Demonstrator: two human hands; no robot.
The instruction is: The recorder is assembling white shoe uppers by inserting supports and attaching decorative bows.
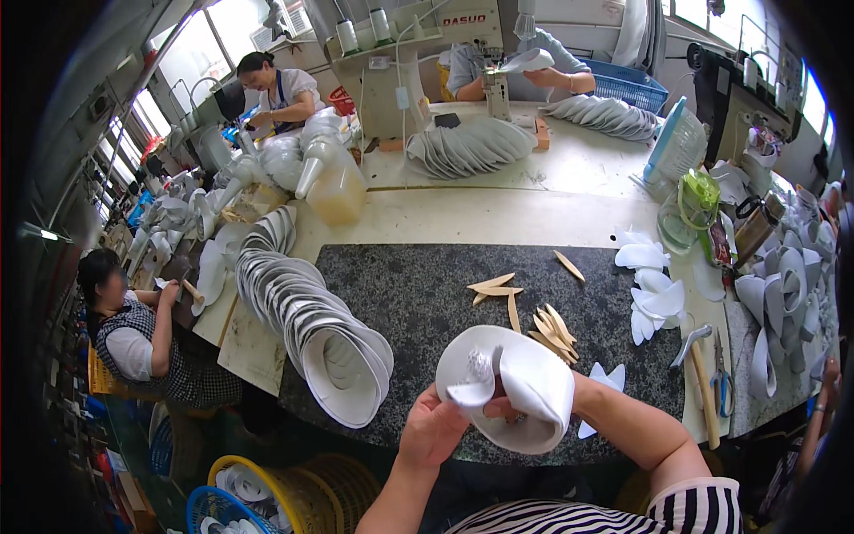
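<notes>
A white shoe upper, curled into a loop with an opening in its middle, is held up over the near edge of a dark speckled slab. My left hand pinches its near left edge between thumb and fingers. Behind and inside the curled piece is my right hand; a few fingertips show through the opening and the rest is hidden. Left of my hands lies a long row of nested white uppers. Beyond the held piece, several tan pointed strips are scattered on the slab.
At right are small white cut pieces, a hammer, scissors and a green-lidded jar. A yellowish plastic bottle stands beyond the row. Baskets sit below left. Co-workers work around the table.
</notes>
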